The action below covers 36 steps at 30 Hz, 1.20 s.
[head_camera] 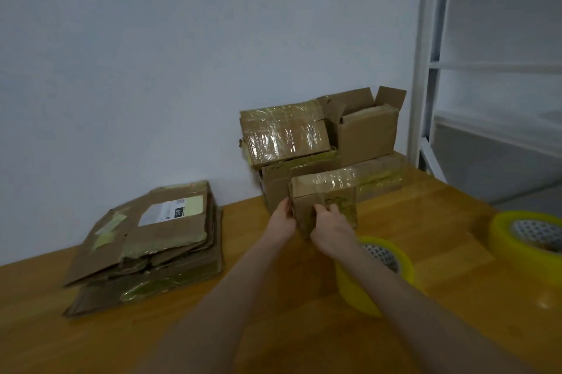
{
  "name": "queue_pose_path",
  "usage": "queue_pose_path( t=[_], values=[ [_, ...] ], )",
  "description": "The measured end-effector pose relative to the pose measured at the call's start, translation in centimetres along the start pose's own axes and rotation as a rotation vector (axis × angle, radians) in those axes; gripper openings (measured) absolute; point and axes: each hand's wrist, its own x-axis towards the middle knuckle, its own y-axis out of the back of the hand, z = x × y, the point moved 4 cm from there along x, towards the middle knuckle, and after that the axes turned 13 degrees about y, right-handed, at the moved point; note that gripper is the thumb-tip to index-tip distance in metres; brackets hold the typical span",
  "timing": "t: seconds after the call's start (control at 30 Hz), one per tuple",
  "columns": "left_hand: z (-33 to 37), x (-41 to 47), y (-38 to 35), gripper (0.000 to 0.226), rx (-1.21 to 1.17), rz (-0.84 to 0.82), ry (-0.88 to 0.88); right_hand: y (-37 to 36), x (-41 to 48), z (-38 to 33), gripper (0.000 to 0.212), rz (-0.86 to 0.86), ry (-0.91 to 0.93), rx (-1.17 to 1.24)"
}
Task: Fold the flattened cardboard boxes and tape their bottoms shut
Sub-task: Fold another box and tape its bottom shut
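watching the head cam feed rn: both grips are clamping the small box, left grip curling round its left edge, right grip pinching the near face lower down. box is standing right in front of the stack of built boxes by the wall, can't tell if it's touching them or resting on the tabletop. shiny tape is already running across its top, so imo it's getting parked w/ the finished ones. next move is prob needing a clean let-go w/o tipping the stack, then a reach left to the flat pile; tape roll is sitting under the right forearm
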Motion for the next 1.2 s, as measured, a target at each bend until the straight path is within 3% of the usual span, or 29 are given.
queue_pose_path(
  t=[0.13,0.23,0.43,0.53,0.6,0.73,0.8,0.97,1.2],
  values=[
    [-1.2,-0.7,2.6,0.051,0.181,0.113,-0.029,0.4,0.0,-0.5,0.04,0.119,-0.006,0.017],
    [-2.3,-3.7,6.3,0.046,0.314,0.24,-0.129,-0.6,0.1,-2.9,0.03,0.219,0.114,0.089],
    [-7.3,-10.8,17.0,0.036,0.619,0.477,-0.279,-6.1,0.4,-10.7,0.024,0.101,0.255,0.164],
    [-10.3,-13.4,22.7,0.035,0.585,0.639,-0.177,-8.7,0.6,-14.1,0.038,0.021,0.237,0.301],
    [-12.2,-14.8,24.8,0.032,0.611,0.635,-0.062,-9.9,1.1,-15.6,0.053,0.005,0.173,0.401],
    [-16.1,-16.4,22.5,0.047,0.942,0.226,0.189,-11.9,3.4,-17.4,0.055,-0.015,-0.001,0.671],
    [-17.2,-16.4,21.2,0.035,1.006,0.164,0.225,-12.6,4.5,-18.0,0.045,0.006,-0.098,0.813],
    [-18.8,-14.8,23.5,0.025,0.96,0.278,0.286,-13.2,6.1,-18.5,0.016,-0.005,-0.237,1.041],
    [-23.7,-17.7,31.8,0.03,0.821,0.554,0.447,-12.9,3.8,-18.9,0.025,-0.036,-0.331,1.439]
  ],
)
